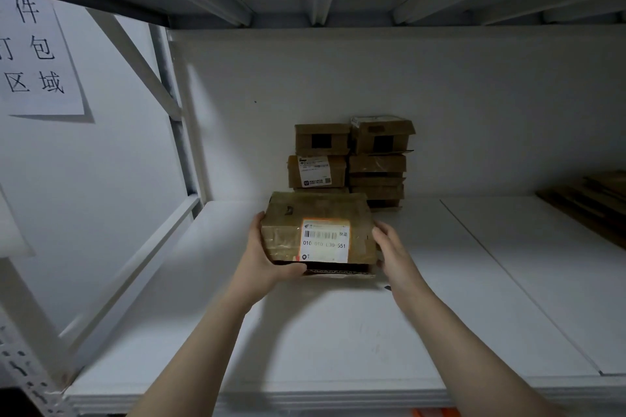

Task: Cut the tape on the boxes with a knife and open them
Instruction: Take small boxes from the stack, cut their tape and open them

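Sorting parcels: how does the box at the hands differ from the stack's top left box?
The near box is gripped by the left hand; the top left box sits untouched on the stack. The near box bears a white barcode label; the top left box, a dark patch. Both are brown cardboard.

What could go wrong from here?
The brown taped cardboard box with the white label is gripped by the left hand, while the right hand only lies against its side: it may tilt or slip.
The uneven stacks of brown boxes just behind could be knocked.
No knife in view.
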